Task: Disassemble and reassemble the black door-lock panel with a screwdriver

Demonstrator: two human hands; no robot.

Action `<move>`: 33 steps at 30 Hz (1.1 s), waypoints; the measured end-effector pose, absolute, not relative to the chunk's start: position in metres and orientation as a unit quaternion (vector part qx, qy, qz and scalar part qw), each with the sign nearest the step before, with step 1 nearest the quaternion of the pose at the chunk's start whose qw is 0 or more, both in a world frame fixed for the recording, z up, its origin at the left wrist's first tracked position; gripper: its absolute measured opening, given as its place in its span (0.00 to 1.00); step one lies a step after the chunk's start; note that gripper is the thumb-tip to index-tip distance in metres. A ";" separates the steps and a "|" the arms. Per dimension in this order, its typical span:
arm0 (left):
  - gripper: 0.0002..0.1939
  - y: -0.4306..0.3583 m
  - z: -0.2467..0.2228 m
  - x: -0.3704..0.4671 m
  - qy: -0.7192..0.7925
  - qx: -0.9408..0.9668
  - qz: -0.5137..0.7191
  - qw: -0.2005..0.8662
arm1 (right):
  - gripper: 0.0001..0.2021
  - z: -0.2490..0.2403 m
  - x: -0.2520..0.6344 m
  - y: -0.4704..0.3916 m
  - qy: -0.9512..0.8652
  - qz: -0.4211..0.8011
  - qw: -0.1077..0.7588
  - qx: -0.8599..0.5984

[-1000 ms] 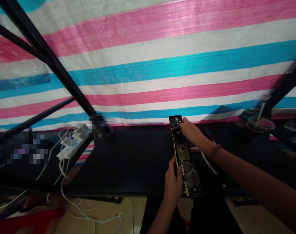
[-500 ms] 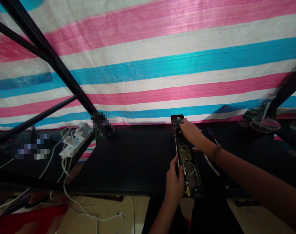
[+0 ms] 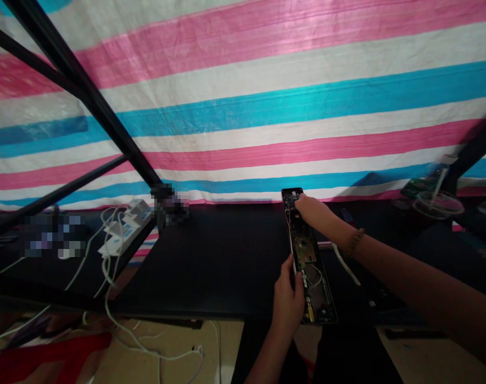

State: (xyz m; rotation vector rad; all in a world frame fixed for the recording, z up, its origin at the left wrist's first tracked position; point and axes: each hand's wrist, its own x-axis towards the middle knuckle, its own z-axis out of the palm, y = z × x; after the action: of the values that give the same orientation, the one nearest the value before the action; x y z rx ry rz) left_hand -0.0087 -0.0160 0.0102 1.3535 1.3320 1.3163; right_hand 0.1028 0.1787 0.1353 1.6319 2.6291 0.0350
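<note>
A long, narrow black electronic door lock panel (image 3: 306, 252) lies lengthwise, its open inside facing up and its near end over the table's front edge. White wires, a dull metal plate and a brass-coloured part show inside it. My left hand (image 3: 288, 293) grips its left side near the lower end, thumb over the rim. At the panel's far end, my right hand (image 3: 309, 208) has its fingers closed together against the inner parts. Whatever those fingertips hold is too small and hidden to make out.
A screwdriver handle (image 3: 347, 215) and a pale strip (image 3: 348, 265) lie right of the panel on the black table (image 3: 211, 261). A lidded plastic cup (image 3: 437, 205) with a straw stands farther right. On the left are a white power strip (image 3: 125, 233) with cables and a black metal frame (image 3: 103, 117).
My right hand stays at the panel's far end, its wrist and forearm slightly higher, covering more of the screwdriver. My left hand keeps its grip. The whole view has shifted slightly.
</note>
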 end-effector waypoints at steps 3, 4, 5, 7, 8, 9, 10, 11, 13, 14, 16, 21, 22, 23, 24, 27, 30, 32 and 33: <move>0.23 -0.016 0.011 -0.009 0.531 0.535 0.519 0.403 | 0.10 0.136 0.105 0.183 0.854 0.005 0.020 0.520; 0.23 -0.016 0.011 -0.009 0.533 0.533 0.519 0.403 | 0.11 0.136 0.105 0.183 0.854 0.005 0.018 0.520; 0.23 -0.016 0.011 -0.009 0.533 0.532 0.520 0.403 | 0.11 0.136 0.105 0.184 0.853 0.004 0.018 0.522; 0.23 -0.016 0.011 -0.009 0.532 0.531 0.522 0.404 | 0.10 0.137 0.105 0.184 0.851 0.005 0.018 0.525; 0.23 -0.016 0.010 -0.009 0.531 0.531 0.523 0.403 | 0.09 0.137 0.105 0.183 0.851 0.005 0.019 0.525; 0.23 -0.016 0.010 -0.009 0.531 0.531 0.523 0.403 | 0.09 0.137 0.104 0.183 0.851 0.005 0.019 0.525; 0.23 -0.016 0.009 -0.009 0.531 0.532 0.523 0.402 | 0.09 0.137 0.104 0.182 0.850 0.006 0.020 0.526; 0.23 -0.016 0.009 -0.009 0.532 0.531 0.523 0.402 | 0.09 0.137 0.103 0.181 0.850 0.007 0.020 0.527; 0.23 -0.016 0.009 -0.009 0.532 0.531 0.521 0.404 | 0.10 0.136 0.103 0.178 0.848 0.010 0.022 0.530; 0.23 -0.016 0.010 -0.009 0.532 0.532 0.519 0.405 | 0.10 0.136 0.103 0.177 0.847 0.012 0.023 0.531; 0.23 -0.016 0.010 -0.010 0.531 0.535 0.517 0.406 | 0.10 0.135 0.103 0.174 0.845 0.018 0.025 0.534; 0.23 -0.016 0.011 -0.010 0.529 0.536 0.518 0.405 | 0.11 0.135 0.103 0.172 0.846 0.029 0.032 0.531; 0.23 -0.016 0.011 -0.010 0.529 0.535 0.519 0.406 | 0.11 0.135 0.103 0.172 0.848 0.031 0.032 0.529; 0.23 -0.016 0.011 -0.010 0.529 0.534 0.519 0.407 | 0.11 0.136 0.103 0.173 0.849 0.033 0.033 0.527; 0.23 -0.016 0.011 -0.010 0.529 0.533 0.519 0.408 | 0.12 0.136 0.103 0.173 0.850 0.036 0.033 0.524; 0.23 -0.016 0.012 -0.009 0.533 0.533 0.516 0.407 | 0.12 0.138 0.103 0.173 0.856 0.049 0.042 0.513; 0.24 -0.016 0.012 -0.009 0.534 0.533 0.514 0.409 | 0.11 0.139 0.105 0.173 0.861 0.065 0.053 0.502; 0.24 -0.016 0.012 -0.009 0.532 0.531 0.513 0.414 | 0.11 0.138 0.106 0.172 0.864 0.077 0.051 0.495; 0.24 -0.017 0.012 -0.010 0.532 0.530 0.513 0.415 | 0.11 0.137 0.107 0.172 0.867 0.082 0.048 0.489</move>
State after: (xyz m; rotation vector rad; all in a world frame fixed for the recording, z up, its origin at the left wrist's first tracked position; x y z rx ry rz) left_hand -0.0096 -0.0165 0.0122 1.3321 1.3366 1.2897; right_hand 0.1071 0.1716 0.1374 1.4905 2.6447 0.2489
